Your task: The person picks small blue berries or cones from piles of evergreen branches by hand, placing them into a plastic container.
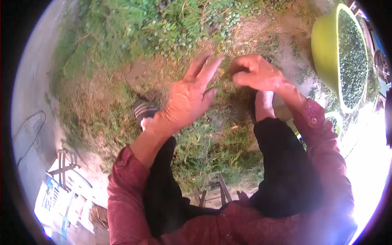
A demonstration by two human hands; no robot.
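My left hand (188, 94) is raised over the litter of cut green sprigs (204, 149), its fingers stretched apart and nothing visible in them. To its right, my right hand (258, 73) hovers at about the same height with fingers loosely curled. A gap shows between its thumb and forefinger, and I see nothing held there. Both hands are slightly blurred and apart from each other. Beyond them lies a heap of feathery evergreen branches (122, 30) with small pale green cones or berries (228, 20) among the foliage.
A yellow-green tub (324, 45) full of small green pieces (351, 61) stands at the right. A smaller green-rimmed container (335, 122) is below it. A dark cable (30, 139) lies on the left floor. At lower left are a wooden frame (62, 167) and white items (49, 196).
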